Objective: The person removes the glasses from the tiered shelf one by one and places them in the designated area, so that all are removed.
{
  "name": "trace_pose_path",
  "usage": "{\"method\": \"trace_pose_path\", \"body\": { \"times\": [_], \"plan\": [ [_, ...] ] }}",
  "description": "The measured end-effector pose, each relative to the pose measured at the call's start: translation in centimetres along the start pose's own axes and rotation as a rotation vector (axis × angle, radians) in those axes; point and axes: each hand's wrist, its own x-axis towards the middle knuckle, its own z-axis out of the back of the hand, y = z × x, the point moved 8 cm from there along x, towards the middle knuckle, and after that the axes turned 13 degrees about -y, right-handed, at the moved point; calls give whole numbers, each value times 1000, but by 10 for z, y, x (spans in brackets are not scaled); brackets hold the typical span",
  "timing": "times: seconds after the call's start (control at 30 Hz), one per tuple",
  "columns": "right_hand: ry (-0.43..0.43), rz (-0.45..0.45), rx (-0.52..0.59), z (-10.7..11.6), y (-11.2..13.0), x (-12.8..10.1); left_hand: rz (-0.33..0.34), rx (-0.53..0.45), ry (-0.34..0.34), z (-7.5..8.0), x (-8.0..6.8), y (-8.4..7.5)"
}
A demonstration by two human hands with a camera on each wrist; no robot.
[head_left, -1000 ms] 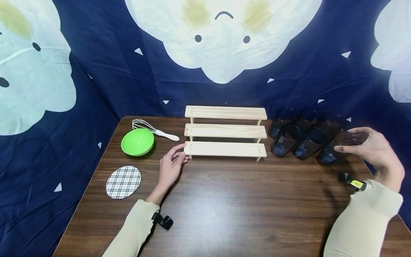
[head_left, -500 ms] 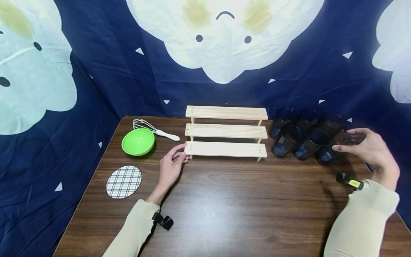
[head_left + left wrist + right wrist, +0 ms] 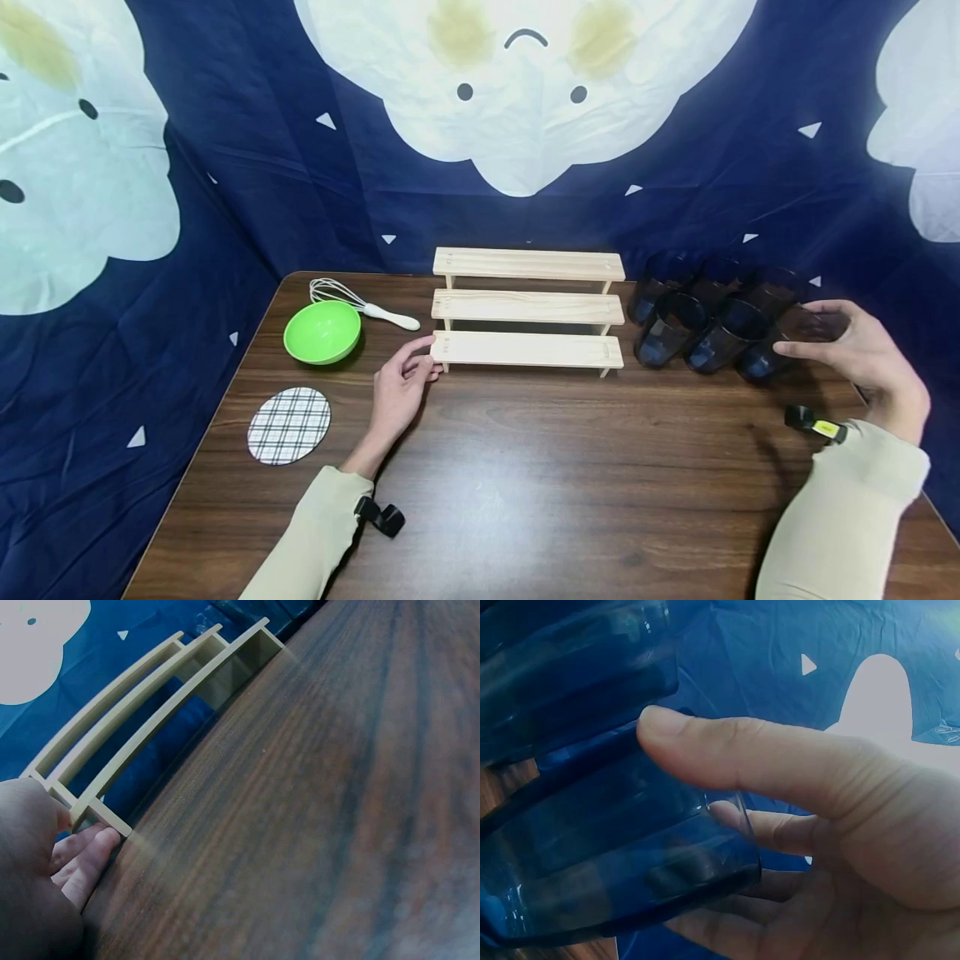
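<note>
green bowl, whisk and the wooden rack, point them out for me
green bowl [image 3: 322, 332], head view, inside of the bowl
whisk [image 3: 382, 314], head view, white handle
wooden rack [image 3: 527, 349], head view, lowest step

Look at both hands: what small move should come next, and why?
Probably lift the blue cup clear of the other cups. The right hand already grips it, thumb across its wall, while the left hand rests on the end of the empty wooden rack.
</note>
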Motion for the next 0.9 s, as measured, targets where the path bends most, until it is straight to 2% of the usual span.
{"method": "trace_pose_path", "body": {
  "times": [0.43,0.67,0.77,0.9],
  "plan": [
    [-4,-21,-12,1,1,0,20,9,-2,-1,-1,2],
    [13,-94,14,3,-2,-5,17,-8,12,-5,1,1],
    [9,-98,-46,10,-1,-8,22,-9,14,-5,2,1],
    [-45,-59,-131,24,11,-13,26,-10,9,-4,3,1]
  ]
}}
